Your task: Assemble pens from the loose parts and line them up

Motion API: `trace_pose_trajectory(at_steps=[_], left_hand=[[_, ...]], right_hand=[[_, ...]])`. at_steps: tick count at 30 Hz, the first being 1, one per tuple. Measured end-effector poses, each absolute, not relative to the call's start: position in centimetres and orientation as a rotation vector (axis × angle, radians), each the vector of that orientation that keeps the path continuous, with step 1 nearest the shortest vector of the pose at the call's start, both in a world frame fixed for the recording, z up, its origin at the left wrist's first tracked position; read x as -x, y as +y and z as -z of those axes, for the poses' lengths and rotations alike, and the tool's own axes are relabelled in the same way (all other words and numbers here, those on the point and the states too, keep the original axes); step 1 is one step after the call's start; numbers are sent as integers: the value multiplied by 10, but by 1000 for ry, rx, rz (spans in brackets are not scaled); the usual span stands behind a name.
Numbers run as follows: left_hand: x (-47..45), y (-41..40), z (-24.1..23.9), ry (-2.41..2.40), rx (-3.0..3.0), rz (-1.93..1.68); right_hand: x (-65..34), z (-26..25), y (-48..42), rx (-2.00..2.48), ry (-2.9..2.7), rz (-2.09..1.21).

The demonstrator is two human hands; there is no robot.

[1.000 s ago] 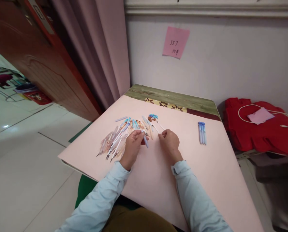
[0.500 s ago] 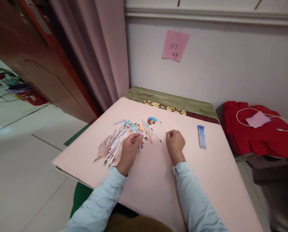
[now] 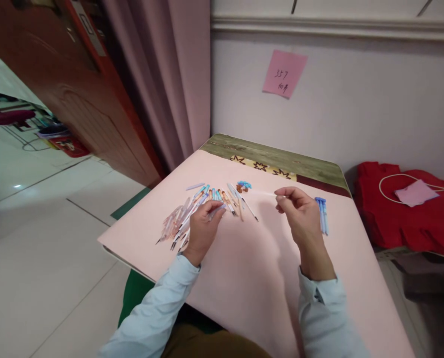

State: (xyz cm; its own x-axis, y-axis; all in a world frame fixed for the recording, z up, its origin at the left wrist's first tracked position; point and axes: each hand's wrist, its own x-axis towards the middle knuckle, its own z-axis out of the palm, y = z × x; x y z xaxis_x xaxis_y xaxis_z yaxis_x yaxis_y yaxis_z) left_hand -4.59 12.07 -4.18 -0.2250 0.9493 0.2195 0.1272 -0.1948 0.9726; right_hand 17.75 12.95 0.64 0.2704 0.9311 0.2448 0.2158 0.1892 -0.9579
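Between the thumb and fingers of my left hand [image 3: 206, 226] is a light purple pen barrel [image 3: 219, 211], mostly covered by the fingers. My right hand [image 3: 302, 214] is raised over the table and pinches a thin white pen refill [image 3: 263, 193], smeared by motion and pointing left. Left of and behind my left hand lies a loose pile of pen parts [image 3: 175, 221], with clear tubes, refills and coloured barrels. Small blue and brown pen toppers [image 3: 244, 186] sit at its far right. Beyond my right hand lie several blue pens [image 3: 323, 216] side by side, partly hidden by it.
The pink-covered table [image 3: 244, 288] has a green wood-pattern strip [image 3: 274, 151] along its far edge. Red cloth [image 3: 386, 223] with a white cable lies at the right. A pink note [image 3: 285, 73] is on the wall. A wooden door [image 3: 95, 109] and curtain [image 3: 177, 74] stand left.
My right hand has lifted and moved right with the refill, which has turned from slanting to nearly level. My left hand stays near the pile with the barrel. The whole view has shifted slightly.
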Motion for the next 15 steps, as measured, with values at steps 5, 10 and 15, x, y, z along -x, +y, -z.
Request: trace_pose_trajectory(at_steps=[5,10,15], left_hand=[[48,117,38,1383,-1453,-1507],[45,115,39,1376,-1591,-1476],[44,114,40,1373,-1621,-1441]], right_hand=[[-161,-22,113,1339,-1305,-706],[-148,-14,114,1361,-1285,-694],[-144,-11,116,1379,-1317,-710]])
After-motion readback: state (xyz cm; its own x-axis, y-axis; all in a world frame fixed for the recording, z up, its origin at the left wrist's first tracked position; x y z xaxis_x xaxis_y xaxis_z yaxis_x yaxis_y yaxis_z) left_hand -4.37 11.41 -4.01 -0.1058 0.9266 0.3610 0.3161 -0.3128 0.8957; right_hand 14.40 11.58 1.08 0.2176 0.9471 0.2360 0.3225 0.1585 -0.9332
